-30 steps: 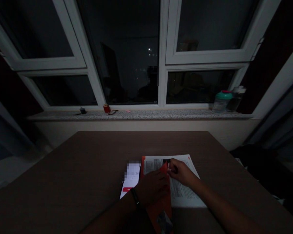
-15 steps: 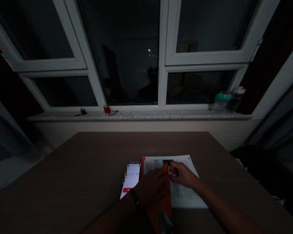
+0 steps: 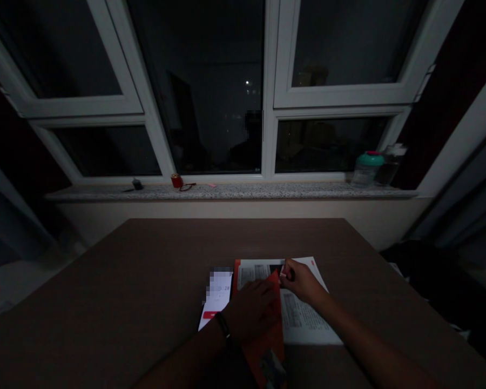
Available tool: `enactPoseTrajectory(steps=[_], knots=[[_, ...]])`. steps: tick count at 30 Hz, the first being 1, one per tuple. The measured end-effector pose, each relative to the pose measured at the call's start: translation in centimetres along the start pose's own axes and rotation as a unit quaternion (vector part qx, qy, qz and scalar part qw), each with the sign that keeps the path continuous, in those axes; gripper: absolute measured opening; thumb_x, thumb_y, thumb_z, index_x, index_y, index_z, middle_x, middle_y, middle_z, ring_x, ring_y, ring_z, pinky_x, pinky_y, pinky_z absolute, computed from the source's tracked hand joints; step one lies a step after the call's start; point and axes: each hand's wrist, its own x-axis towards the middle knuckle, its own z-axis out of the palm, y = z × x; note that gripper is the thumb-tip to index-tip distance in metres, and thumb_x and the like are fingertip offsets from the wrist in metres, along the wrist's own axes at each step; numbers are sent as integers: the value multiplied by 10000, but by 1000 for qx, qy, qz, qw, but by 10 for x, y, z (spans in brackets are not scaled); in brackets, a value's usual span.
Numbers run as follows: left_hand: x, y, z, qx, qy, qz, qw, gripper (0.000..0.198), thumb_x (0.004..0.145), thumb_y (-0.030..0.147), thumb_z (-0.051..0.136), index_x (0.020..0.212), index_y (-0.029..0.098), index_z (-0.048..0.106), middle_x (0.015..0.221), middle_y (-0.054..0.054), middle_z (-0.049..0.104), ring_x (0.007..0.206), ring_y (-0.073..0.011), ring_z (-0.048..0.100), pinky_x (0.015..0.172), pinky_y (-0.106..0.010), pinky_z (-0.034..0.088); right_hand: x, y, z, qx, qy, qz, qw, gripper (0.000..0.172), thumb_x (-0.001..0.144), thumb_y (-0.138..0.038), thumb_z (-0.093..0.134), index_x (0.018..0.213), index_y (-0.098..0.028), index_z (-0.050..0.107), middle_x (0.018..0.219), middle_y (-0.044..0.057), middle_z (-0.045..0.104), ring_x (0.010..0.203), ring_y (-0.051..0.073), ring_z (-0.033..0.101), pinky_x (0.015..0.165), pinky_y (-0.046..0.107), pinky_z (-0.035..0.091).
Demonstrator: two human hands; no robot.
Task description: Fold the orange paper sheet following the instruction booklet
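Observation:
An open book (image 3: 308, 324) with printed pages lies on the table, and an orange cover or sheet (image 3: 263, 346) crosses its left part, tilted toward me. My left hand (image 3: 253, 310), with a dark band on the wrist, rests on the orange sheet with its fingers stretched out. At the sheet's upper right edge, my right hand (image 3: 297, 280) is closed in a pinch over the page. Something pale shows at its fingertips, too small and dark to make out. Left of the book, a phone (image 3: 215, 300) lies with its screen lit.
The brown table (image 3: 146, 270) reaches to the wall below a window. On the stone sill (image 3: 243, 190) stand a small red container (image 3: 177, 181), a small dark object (image 3: 136, 184) and a clear jar with a teal lid (image 3: 368, 167). Dark fabric (image 3: 421, 270) lies beyond the table's right edge.
My right hand has shifted slightly up along the edge of the orange sheet, still pinched. My left hand stays in place on the sheet.

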Motion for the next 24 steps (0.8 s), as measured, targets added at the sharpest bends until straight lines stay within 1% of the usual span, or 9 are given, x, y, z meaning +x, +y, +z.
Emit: enactPoseTrajectory(steps=[2,4,6,8,10,14,18,21,24], knots=[[0,0,0,2,-1,-2,1000,392,890,332,672,1229,217,515,1400,-92,505,1276,-294,450,1055,-449,377,1,1,0,-5,11,4,1000,161,769,-170,589,702,-222,451,663,-38,528,604,134,505,573,226,360],[-1,0,1,3,2,-5,1000,440,886,342,681,1265,213,498,1434,-95,479,1300,-294,430,1068,-454,365,1,0,-1,-5,14,4,1000,159,776,-180,592,707,-222,456,672,-35,540,607,136,512,577,230,369],[-1,0,0,6,3,-2,1000,498,879,359,694,1302,209,479,1445,-97,470,1308,-294,419,1072,-451,362,-1,-1,-2,1,6,2,1000,156,781,-191,604,715,-220,465,675,-34,550,606,135,514,573,229,373],[-1,1,0,10,1,5,1000,536,870,384,711,1316,207,473,1413,-93,497,1281,-292,437,1055,-439,375,-3,-4,-4,11,-15,-1,1000,159,782,-197,620,722,-218,474,665,-39,550,594,129,503,558,223,364],[0,1,-1,19,-3,10,1000,504,879,405,707,1292,210,494,1354,-83,538,1229,-286,468,1024,-425,396,-6,-6,-6,18,-41,-6,999,165,781,-196,631,726,-216,477,645,-48,539,579,122,483,540,215,344],[2,2,-3,33,-19,13,999,310,927,377,665,1168,212,561,1248,-64,587,1136,-263,509,952,-379,433,-10,-12,-9,15,-86,-26,996,173,765,-186,643,723,-215,478,652,-50,538,591,121,481,539,209,332],[4,1,-4,36,-37,17,999,296,923,374,675,1150,218,566,1246,-65,582,1143,-264,505,943,-371,437,-13,-14,-11,11,-112,-50,992,181,739,-169,650,713,-214,477,690,-44,557,618,125,500,572,214,354],[4,-1,-3,33,-31,17,999,348,900,365,704,1177,216,554,1259,-66,573,1159,-267,493,960,-378,427,-12,-13,-10,13,-109,-50,993,204,741,-164,642,706,-220,449,676,-53,534,611,123,483,564,212,340],[3,-1,0,24,-19,14,999,350,896,359,710,1176,220,555,1257,-57,569,1160,-261,488,967,-376,423,-9,-10,-7,4,-78,-36,996,216,756,-164,624,698,-224,424,633,-65,487,577,117,448,538,209,309]])
